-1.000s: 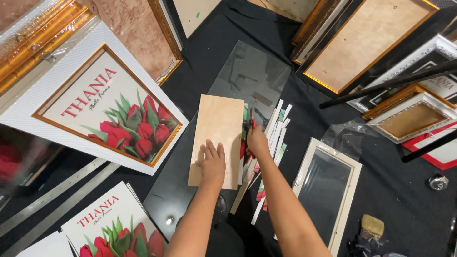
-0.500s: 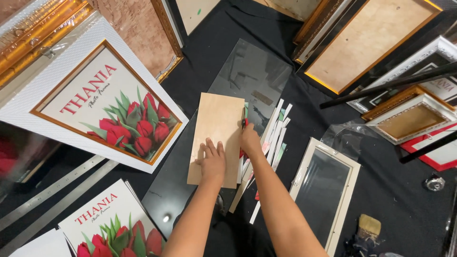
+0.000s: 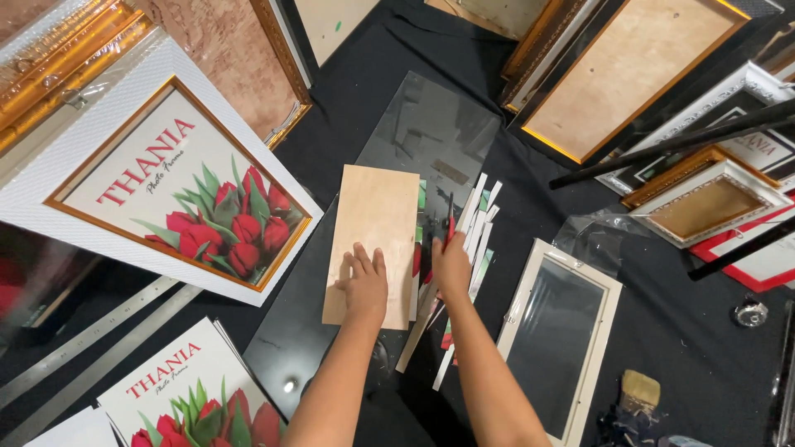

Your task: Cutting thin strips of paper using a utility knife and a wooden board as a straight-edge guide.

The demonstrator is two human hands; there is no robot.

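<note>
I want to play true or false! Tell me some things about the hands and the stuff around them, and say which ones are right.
1. The left hand lies flat on the wooden board. True.
2. The right hand is empty. False: it grips a thin red-handled tool.
3. The paper strips lie to the right of the board. True.
4. The brush lies on the board. False: it lies on the black cloth, far right.
5. The big white frame shows yellow sunflowers. False: red tulips.

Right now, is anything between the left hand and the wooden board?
Nothing visible: the left hand lies flat on the wooden board. The right hand, holding a red-handled tool, is beside the board's right edge.
</note>
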